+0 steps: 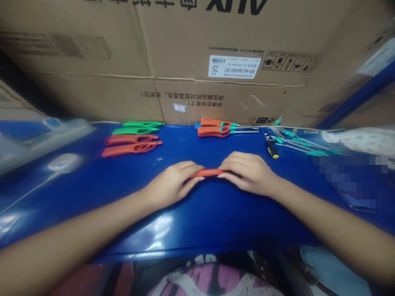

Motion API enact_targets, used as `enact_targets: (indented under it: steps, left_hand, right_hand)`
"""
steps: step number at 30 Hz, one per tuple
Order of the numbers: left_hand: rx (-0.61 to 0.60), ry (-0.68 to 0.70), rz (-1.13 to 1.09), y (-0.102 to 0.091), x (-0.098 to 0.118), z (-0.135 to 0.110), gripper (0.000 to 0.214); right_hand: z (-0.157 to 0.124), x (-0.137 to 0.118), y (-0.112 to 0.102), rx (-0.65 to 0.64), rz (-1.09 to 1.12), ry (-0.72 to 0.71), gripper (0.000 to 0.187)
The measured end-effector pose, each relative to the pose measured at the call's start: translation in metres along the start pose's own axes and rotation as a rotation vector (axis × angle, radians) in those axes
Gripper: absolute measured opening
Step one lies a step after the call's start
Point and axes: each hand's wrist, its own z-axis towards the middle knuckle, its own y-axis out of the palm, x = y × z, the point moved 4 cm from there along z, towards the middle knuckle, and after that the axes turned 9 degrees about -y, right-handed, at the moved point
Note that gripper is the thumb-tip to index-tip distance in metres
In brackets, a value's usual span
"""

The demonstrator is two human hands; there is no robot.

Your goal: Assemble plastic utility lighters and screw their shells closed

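Both of my hands rest on the blue table [197, 205] and close around one orange plastic lighter shell [207, 173] that lies flat between them. My left hand [173, 181] grips its left end with curled fingers. My right hand [247, 170] covers its right end, fingers pressed down on it. Only the middle of the orange piece shows.
Two green and two red lighter shells [134, 139] lie at the back left. Orange lighters with metal tubes [222, 128] sit at the back middle. A yellow-handled screwdriver [272, 150] and teal metal parts [296, 142] lie at the right. A white device [63, 162] sits left. Cardboard boxes [197, 61] stand behind.
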Motion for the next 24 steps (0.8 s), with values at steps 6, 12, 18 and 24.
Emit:
enact_targets:
  steps: [6, 12, 18, 24]
  left_hand:
    - [0.040, -0.013, -0.033, -0.006, -0.008, 0.002, 0.024]
    - [0.036, 0.015, -0.032, -0.009, -0.006, 0.001, 0.025]
    - [0.016, 0.000, 0.011, -0.008, -0.002, -0.001, 0.025]
    - [0.025, 0.031, 0.027, 0.000, -0.005, -0.003, 0.027]
  right_hand:
    - [-0.007, 0.022, -0.003, -0.058, 0.018, 0.108, 0.015]
    - [-0.009, 0.021, -0.004, -0.087, -0.052, 0.083, 0.018]
    - [-0.007, 0.012, -0.003, -0.114, -0.117, 0.044, 0.020]
    - [-0.007, 0.015, 0.000, -0.120, -0.030, 0.048, 0.016]
